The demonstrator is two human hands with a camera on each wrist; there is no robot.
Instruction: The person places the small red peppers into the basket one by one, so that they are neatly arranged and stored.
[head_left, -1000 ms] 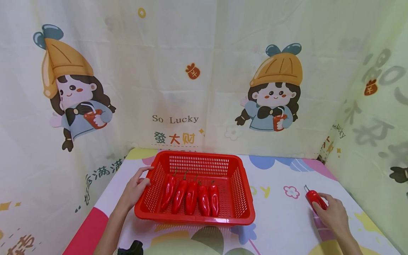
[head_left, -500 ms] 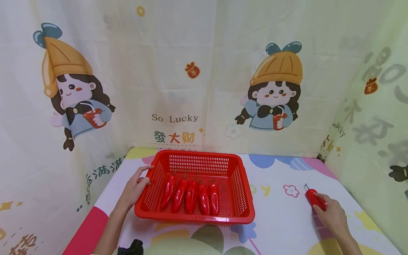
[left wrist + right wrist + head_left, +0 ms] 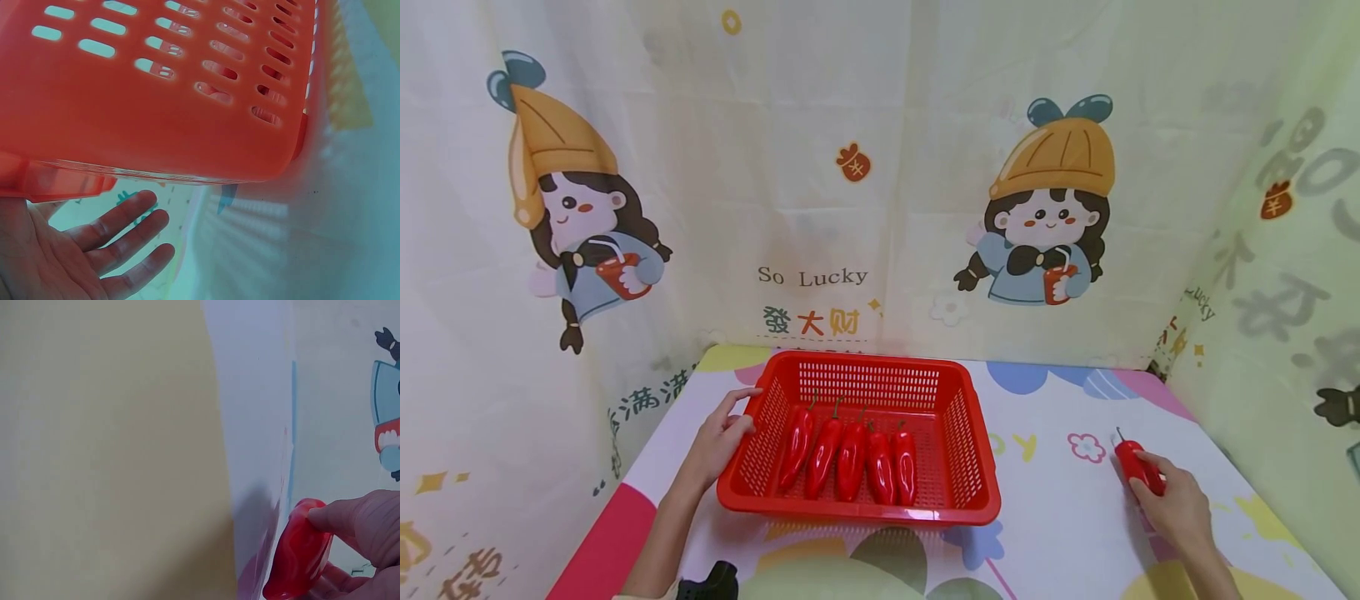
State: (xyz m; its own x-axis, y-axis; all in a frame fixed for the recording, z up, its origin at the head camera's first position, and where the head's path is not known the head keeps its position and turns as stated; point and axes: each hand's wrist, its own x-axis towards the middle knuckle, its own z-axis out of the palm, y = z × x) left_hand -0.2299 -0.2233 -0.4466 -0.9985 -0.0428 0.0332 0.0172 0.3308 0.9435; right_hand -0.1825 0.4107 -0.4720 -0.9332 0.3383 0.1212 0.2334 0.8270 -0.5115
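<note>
My right hand [image 3: 1180, 506] pinches a glossy red chili pepper [image 3: 1131, 460] at the table's right side, its thin stem pointing away from me. In the right wrist view the thumb presses on the red chili [image 3: 297, 553] and the fingers curl beneath it. At the left, my left hand [image 3: 718, 446] touches the rim of a red plastic basket [image 3: 880, 518] with thumb and index finger. The left wrist view shows the other fingers [image 3: 128, 247] relaxed and spread below that rim. Inside the basket, several red chilies [image 3: 850, 462] lie side by side in its left half.
A patterned cloth [image 3: 1037, 533] covers the table. Printed curtains [image 3: 917, 167] hang behind it and at both sides. Something black [image 3: 709, 581] shows by the left forearm at the bottom edge.
The right hand has shifted slightly left and up in the head view with the chili in its grip. The left hand and the basket stay put.
</note>
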